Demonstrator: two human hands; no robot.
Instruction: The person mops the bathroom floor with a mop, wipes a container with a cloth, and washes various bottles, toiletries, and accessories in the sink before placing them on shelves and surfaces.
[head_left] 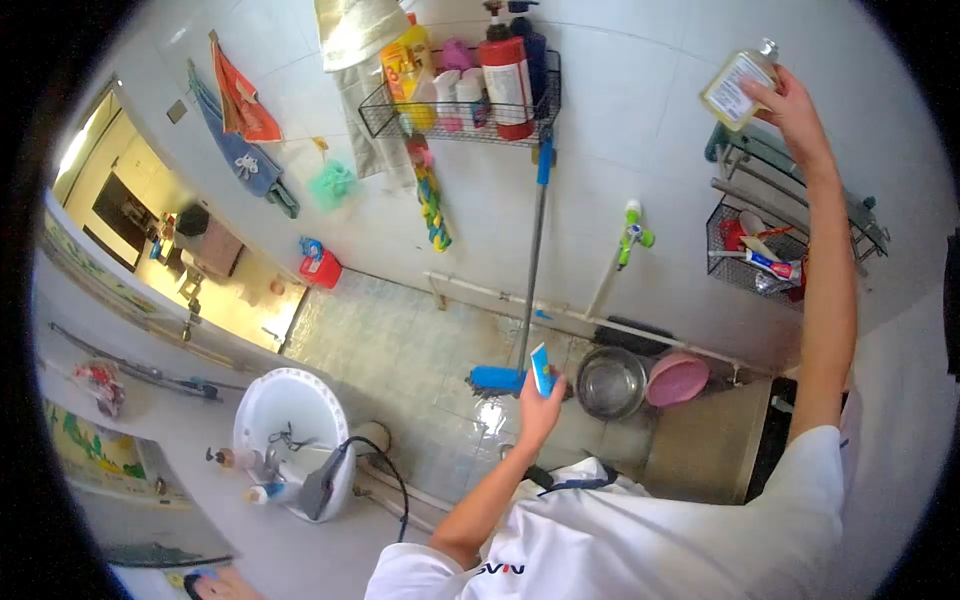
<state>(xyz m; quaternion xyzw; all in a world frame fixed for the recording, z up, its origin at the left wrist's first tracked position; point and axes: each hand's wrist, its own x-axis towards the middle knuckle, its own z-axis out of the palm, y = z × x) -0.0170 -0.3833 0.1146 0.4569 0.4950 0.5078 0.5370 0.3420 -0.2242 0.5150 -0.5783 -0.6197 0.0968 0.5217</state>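
My right hand [795, 118] is raised at the upper right, its fingers closed on a clear bottle [735, 92] with a white label and yellowish contents. The bottle is tilted above a green glass wall shelf [790, 160]. Below that shelf, a wire basket [722, 262] holds a toothpaste tube [772, 265] and other small items. Lower down in the middle, my left hand [541, 408] grips a small blue and white tube [542, 369] that sticks up from the fist. Behind this hand, a blue broom or brush head [495, 380] rests on the floor.
A wire rack [375, 117] with several bottles hangs on the tiled wall. A steel basin [611, 385] and a pink basin [677, 379] are near the wall. At left is a white sink [255, 400] with a hair dryer [320, 485] on its edge, beside a doorway.
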